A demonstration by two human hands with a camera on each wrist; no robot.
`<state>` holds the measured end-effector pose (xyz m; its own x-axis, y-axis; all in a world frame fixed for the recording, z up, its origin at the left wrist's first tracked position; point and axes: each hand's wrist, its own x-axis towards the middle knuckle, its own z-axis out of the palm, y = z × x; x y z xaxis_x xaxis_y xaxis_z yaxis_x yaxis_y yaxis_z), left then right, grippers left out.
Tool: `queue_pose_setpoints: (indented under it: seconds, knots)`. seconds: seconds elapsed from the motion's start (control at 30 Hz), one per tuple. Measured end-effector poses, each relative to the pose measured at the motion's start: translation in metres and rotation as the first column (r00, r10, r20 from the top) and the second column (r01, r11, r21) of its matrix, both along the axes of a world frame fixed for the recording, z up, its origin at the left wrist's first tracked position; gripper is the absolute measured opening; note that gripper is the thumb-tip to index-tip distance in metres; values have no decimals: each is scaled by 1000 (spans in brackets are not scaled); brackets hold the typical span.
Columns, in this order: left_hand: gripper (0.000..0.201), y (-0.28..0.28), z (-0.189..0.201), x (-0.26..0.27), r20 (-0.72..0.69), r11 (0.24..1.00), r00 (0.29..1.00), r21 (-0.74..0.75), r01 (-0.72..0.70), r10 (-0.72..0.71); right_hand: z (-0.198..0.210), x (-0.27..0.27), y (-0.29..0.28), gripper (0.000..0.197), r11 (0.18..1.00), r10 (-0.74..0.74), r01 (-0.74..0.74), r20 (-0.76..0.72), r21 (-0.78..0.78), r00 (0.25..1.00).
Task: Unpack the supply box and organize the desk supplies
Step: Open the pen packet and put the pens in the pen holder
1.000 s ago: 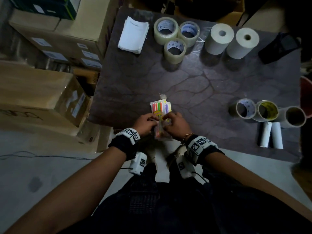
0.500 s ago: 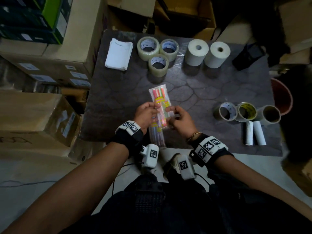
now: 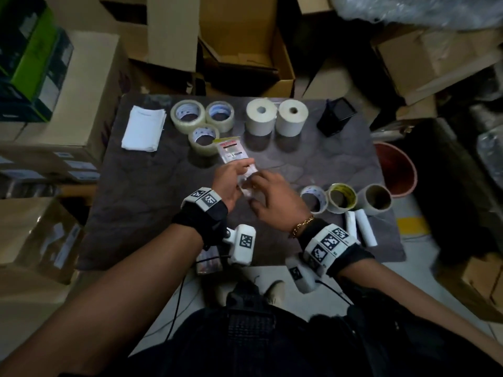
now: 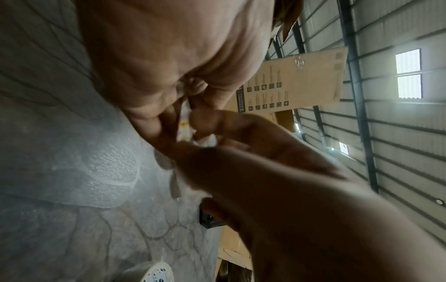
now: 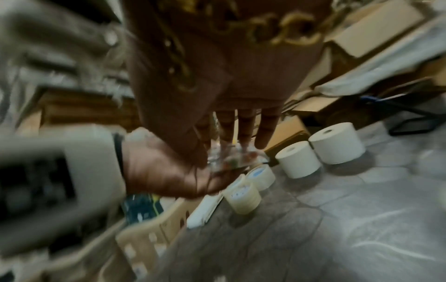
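Note:
A clear plastic pack of coloured highlighters (image 3: 231,151) is held tilted above the middle of the dark table (image 3: 152,191), its printed back label facing up. My left hand (image 3: 231,180) grips the pack's middle from the left. At the pack's near end, my right hand (image 3: 268,197) pinches it between thumb and fingers. The left wrist view shows both hands' fingers meeting on the pack (image 4: 184,124). In the blurred right wrist view the straight fingers of my right hand reach down onto the pack (image 5: 229,160). Another pack (image 3: 209,263) lies at the table's front edge, half hidden by my wrist.
Three clear tape rolls (image 3: 204,137), two white paper rolls (image 3: 261,115), a white paper stack (image 3: 143,127) and a black box (image 3: 336,117) line the table's far side. More tape rolls (image 3: 341,197) and small white rolls (image 3: 359,227) sit right. A red bucket (image 3: 396,170) and cardboard boxes (image 3: 245,50) surround the table.
Both hands have carried the highlighter pack from the table's front edge out over its middle. The pack has turned over, so its back label now shows instead of the coloured pens.

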<state>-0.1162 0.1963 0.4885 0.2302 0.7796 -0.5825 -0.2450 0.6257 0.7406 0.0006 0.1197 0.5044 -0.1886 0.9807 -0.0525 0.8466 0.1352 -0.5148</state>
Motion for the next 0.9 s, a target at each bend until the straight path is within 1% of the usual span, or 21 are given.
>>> queue_pose_setpoints:
  seconds: [0.07,0.13,0.17,0.2,0.27,0.3,0.33,0.37,0.47,0.53,0.6,0.7,0.8,0.87,0.9]
  knots:
    - [45,-3,-1,14,12,1000,1000,16,-4,4,7,23,0,28,997,-45,54,-164,53,985]
    - [46,-6,3,28,14,1000,1000,18,-1,1,15,43,4,15,993,-55,78,-245,87,968]
    - [46,-8,4,34,25,1000,1000,20,7,-8,19,50,7,7,993,-62,89,-278,84,959]
    - [46,-9,6,40,34,999,999,27,19,-20,22,55,10,5,993,-67,94,-309,72,949]
    - [50,-10,6,50,40,999,999,35,30,-32,25,63,16,24,996,-85,94,-352,10,932]
    - [50,-10,8,55,34,999,999,26,29,-30,24,65,20,31,995,-96,87,-356,-41,930]
    - [48,-9,11,58,20,1000,1000,12,20,-20,24,66,22,32,994,-97,71,-349,-86,932]
    - [45,-9,11,59,11,1000,1000,2,9,-9,23,66,23,27,991,-95,57,-330,-122,939]
    - [42,2,12,64,-66,1000,998,13,26,-25,23,65,29,10,988,-97,59,-272,-142,958]
    - [43,12,17,65,-91,998,995,33,49,-46,24,65,33,9,988,-118,83,-282,-133,952]
    - [43,22,25,65,-79,997,996,63,40,-35,26,64,32,9,987,-128,94,-289,-129,949]
    - [40,38,34,60,-32,993,999,113,40,-37,16,69,24,19,979,-189,168,-208,-114,960]
    - [37,50,39,55,-20,991,999,124,50,-48,5,77,17,29,946,-317,298,-176,-125,932]
    - [37,54,40,53,-12,991,999,128,46,-45,6,77,20,28,932,-357,337,-165,-134,920]
    - [37,55,40,53,-7,991,999,130,46,-45,9,76,23,25,925,-378,366,-155,-101,913]
